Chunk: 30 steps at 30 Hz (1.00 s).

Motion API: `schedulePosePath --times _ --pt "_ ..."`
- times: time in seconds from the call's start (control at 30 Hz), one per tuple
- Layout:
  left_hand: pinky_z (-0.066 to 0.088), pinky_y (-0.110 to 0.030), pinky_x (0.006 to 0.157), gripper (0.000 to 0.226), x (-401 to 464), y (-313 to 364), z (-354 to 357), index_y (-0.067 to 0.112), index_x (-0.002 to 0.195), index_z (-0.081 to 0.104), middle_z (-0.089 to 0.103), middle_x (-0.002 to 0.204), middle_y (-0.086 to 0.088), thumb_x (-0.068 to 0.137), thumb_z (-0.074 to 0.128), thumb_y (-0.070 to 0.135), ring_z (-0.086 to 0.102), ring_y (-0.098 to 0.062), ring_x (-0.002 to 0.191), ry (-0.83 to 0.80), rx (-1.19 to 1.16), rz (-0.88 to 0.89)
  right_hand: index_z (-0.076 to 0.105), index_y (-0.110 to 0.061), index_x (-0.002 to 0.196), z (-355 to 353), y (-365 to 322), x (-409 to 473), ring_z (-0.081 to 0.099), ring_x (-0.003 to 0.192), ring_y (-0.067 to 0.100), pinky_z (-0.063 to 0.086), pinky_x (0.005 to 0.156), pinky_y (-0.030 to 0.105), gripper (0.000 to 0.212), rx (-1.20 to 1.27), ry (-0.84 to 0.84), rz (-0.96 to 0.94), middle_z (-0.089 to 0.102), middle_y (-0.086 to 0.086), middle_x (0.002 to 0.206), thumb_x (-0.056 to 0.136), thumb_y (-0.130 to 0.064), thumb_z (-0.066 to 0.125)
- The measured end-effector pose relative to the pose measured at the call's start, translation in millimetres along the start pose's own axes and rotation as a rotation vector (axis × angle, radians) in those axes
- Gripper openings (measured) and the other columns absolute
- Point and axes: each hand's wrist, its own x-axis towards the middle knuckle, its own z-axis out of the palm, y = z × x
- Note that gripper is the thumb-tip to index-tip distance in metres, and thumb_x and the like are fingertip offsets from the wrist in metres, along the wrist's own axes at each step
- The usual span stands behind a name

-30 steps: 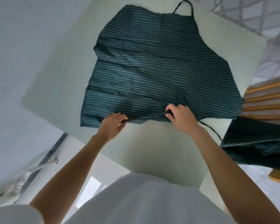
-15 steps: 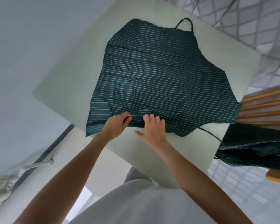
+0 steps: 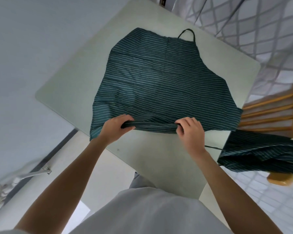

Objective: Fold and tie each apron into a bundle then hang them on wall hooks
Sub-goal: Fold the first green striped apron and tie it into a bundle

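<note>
Since half a second ago the right hand (image 3: pixel 190 132) has shifted right and both hands now pinch a rolled near hem; left hand (image 3: pixel 116 128) grip clamped on it too. Apron (image 3: pixel 159 85) lies flat on table (image 3: pixel 66 92). Rolling begun; second apron (image 3: pixel 260 154) waits on chair (image 3: pixel 276 112)

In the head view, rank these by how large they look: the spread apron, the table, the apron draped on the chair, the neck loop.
1. table
2. spread apron
3. apron draped on the chair, partly cut off at the frame edge
4. neck loop
</note>
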Motion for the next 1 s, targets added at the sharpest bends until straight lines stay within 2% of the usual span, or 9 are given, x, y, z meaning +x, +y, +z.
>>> schedulePosePath --times 0.1,0.17,0.27,0.37,0.53,0.67,0.77,0.87,1.0 --pt "0.041 -0.017 0.065 0.022 -4.8 -1.9 5.1 0.013 0.109 0.064 0.063 0.096 0.001 0.09 0.06 0.024 0.054 -0.01 0.077 0.001 0.09 0.038 0.066 -0.01 0.094 -11.5 10.5 -5.5 0.058 0.085 0.019 0.047 0.073 0.029 0.008 0.115 -0.009 0.139 0.066 0.001 0.091 0.087 -0.01 0.061" --pt "0.051 -0.031 0.073 0.021 -13.7 -5.1 10.9 0.01 0.111 0.064 0.064 0.099 -0.005 0.091 0.059 0.014 0.058 -0.018 0.084 -0.002 0.154 -0.006 0.062 -0.011 0.1 -16.0 16.9 -14.0 0.058 0.089 0.017 0.045 0.077 0.03 0.01 0.207 -0.114 0.155 0.066 0.001 0.096 0.092 -0.012 0.056" --pt "0.052 -0.044 0.083 0.024 -31.9 -10.4 19.1 0.01 0.111 0.065 0.067 0.104 -0.009 0.09 0.054 0.004 0.061 -0.028 0.093 0.057 0.224 -0.149 0.055 -0.012 0.106 -18.5 23.9 -35.2 0.059 0.069 0.018 0.043 0.059 0.029 0.013 0.204 -0.257 0.146 0.064 0.0 0.079 0.097 -0.017 0.047" --pt "0.051 -0.034 0.076 0.026 -56.9 -6.2 22.0 0.016 0.108 0.067 0.069 0.105 -0.003 0.093 0.049 0.006 0.065 -0.025 0.088 0.041 0.192 -0.251 0.057 -0.014 0.108 -16.9 37.0 -67.9 0.06 0.066 0.018 0.043 0.055 0.029 0.015 0.161 -0.363 0.125 0.067 -0.001 0.081 0.097 -0.018 0.049" --pt "0.043 -0.026 0.068 0.021 -105.5 8.2 33.5 0.019 0.111 0.061 0.068 0.099 -0.002 0.097 0.046 0.022 0.06 -0.018 0.081 -0.211 0.225 -0.24 0.064 -0.014 0.112 -16.9 62.1 -122.0 0.063 0.076 0.021 0.039 0.061 0.025 0.022 0.188 -0.59 0.133 0.071 0.006 0.093 0.097 -0.023 0.051" --pt "0.04 -0.026 0.063 0.019 -135.1 19.5 38.6 0.024 0.107 0.058 0.065 0.086 0.004 0.097 0.044 0.034 0.063 -0.019 0.076 -0.128 0.268 -0.303 0.065 -0.014 0.108 -29.2 64.6 -137.0 0.057 0.064 0.015 0.037 0.054 0.023 0.023 0.217 -0.559 0.1 0.069 0.003 0.08 0.096 -0.028 0.051" --pt "0.046 -0.026 0.067 0.018 -145.2 25.7 39.1 0.028 0.107 0.059 0.067 0.095 0.008 0.096 0.047 0.036 0.063 -0.015 0.081 -0.059 0.272 -0.295 0.064 -0.019 0.099 -36.6 64.3 -131.0 0.059 0.068 0.014 0.045 0.059 0.029 0.027 0.253 -0.574 0.081 0.067 -0.003 0.077 0.095 -0.04 0.047" --pt "0.052 -0.03 0.082 0.021 -139.7 37.3 40.8 0.03 0.106 0.062 0.065 0.103 0.014 0.091 0.053 0.043 0.062 -0.006 0.092 -0.199 0.125 -0.289 0.068 -0.025 0.092 -39.7 60.7 -126.8 0.063 0.078 0.011 0.049 0.074 0.031 0.048 0.404 -0.785 0.209 0.069 -0.004 0.082 0.094 -0.057 0.033" --pt "0.052 -0.034 0.087 0.026 -109.9 48.4 45.3 0.026 0.107 0.064 0.067 0.109 0.009 0.092 0.049 0.042 0.062 -0.008 0.097 -0.157 0.094 -0.221 0.067 -0.022 0.102 -34.5 67.2 -116.3 0.06 0.09 0.011 0.051 0.081 0.035 0.04 0.306 -0.705 0.201 0.068 -0.006 0.098 0.098 -0.045 0.034"
